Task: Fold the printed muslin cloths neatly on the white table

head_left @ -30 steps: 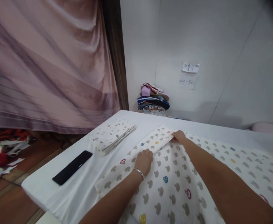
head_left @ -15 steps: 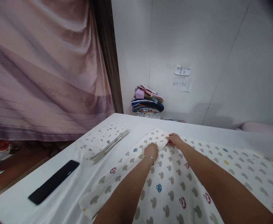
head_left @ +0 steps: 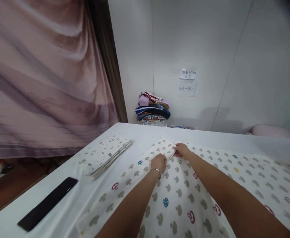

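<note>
A white cloth with a grey and coloured mushroom print (head_left: 209, 188) is spread over the white table (head_left: 145, 132). Its left edge is folded over into a long strip (head_left: 135, 168). My left hand (head_left: 158, 162), with a bracelet at the wrist, rests on the strip's inner edge with fingers curled. My right hand (head_left: 181, 149) pinches the far end of that folded edge. The two hands are close together.
A folded white patterned cloth (head_left: 105, 156) lies to the left of the strip. A black phone (head_left: 48, 203) lies near the table's left front corner. A stack of coloured folded clothes (head_left: 152, 113) stands against the wall behind the table. A pink curtain (head_left: 43, 76) hangs at the left.
My left hand has slid along the folded strip toward the far end, closing in on my right hand. The right hand has stayed on the strip's far corner. The view has shifted a little.
</note>
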The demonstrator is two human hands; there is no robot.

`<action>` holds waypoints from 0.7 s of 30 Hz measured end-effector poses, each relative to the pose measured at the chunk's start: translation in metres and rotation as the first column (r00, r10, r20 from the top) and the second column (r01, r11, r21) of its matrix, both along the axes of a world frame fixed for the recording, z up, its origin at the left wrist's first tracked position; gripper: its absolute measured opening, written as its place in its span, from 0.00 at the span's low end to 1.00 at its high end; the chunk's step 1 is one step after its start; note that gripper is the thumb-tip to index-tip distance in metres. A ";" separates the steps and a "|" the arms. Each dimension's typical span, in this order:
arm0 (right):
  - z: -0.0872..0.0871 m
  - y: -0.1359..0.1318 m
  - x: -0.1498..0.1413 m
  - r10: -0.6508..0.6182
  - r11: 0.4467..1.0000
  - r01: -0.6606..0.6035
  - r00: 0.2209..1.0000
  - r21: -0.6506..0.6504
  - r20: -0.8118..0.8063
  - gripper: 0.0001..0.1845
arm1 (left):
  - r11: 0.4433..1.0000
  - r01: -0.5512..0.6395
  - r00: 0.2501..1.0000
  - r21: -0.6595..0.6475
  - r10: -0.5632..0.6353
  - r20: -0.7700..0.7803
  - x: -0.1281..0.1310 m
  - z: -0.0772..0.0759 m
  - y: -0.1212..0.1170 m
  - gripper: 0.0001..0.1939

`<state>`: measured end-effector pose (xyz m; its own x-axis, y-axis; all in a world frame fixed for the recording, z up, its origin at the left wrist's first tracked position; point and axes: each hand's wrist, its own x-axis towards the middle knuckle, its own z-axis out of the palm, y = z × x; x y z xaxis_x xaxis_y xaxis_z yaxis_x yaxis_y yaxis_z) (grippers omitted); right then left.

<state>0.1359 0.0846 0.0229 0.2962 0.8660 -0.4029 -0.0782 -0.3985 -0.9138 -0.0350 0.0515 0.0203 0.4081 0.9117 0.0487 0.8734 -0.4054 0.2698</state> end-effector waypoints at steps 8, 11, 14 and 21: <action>-0.006 0.003 -0.001 0.043 0.999 -0.041 0.998 -0.026 0.054 0.05 | 0.991 0.071 0.995 0.112 -0.063 -0.078 0.004 -0.008 -0.006 0.15; -0.005 0.004 -0.002 0.049 0.999 -0.047 0.996 -0.022 0.076 0.05 | 0.989 0.098 0.991 0.112 -0.087 -0.101 0.003 -0.009 -0.007 0.14; -0.005 0.003 -0.001 0.045 0.998 -0.042 0.995 -0.036 0.090 0.05 | 0.990 0.094 0.991 0.105 -0.083 -0.109 0.003 -0.008 -0.009 0.13; -0.008 0.002 0.001 0.027 0.997 -0.019 0.992 -0.069 0.124 0.05 | 0.992 0.085 0.990 0.096 -0.073 -0.124 0.005 -0.010 -0.007 0.15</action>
<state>0.1366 0.0862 0.0149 0.3279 0.8453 -0.4217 0.0443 -0.4597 -0.8870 -0.0301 0.0447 0.0107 0.4872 0.8691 0.0849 0.8610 -0.4943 0.1198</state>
